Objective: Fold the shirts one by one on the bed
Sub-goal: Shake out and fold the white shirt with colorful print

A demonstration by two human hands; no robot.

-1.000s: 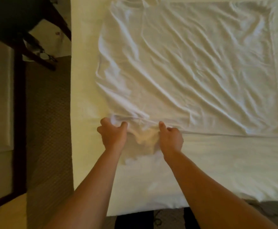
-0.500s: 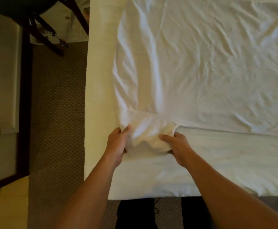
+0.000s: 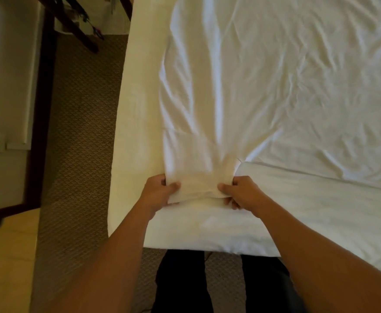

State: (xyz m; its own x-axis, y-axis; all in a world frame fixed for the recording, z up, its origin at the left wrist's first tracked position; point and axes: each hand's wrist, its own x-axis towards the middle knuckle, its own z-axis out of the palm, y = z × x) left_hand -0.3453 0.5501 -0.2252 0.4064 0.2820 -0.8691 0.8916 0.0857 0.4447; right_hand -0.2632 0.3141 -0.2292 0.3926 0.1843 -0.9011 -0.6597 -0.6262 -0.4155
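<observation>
Left hand (image 3: 160,193) and right hand (image 3: 241,192) each pinching the white shirt's (image 3: 275,86) sleeve near the bed's (image 3: 207,231) front edge; risk: uneven pull, sleeve slipping free, spread body bunching, fold crooked.

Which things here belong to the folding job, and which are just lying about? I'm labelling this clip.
Job: shirt, bed, left hand and right hand, both gripping the shirt's near edge.
Lying about: dark wooden furniture, carpet.
</observation>
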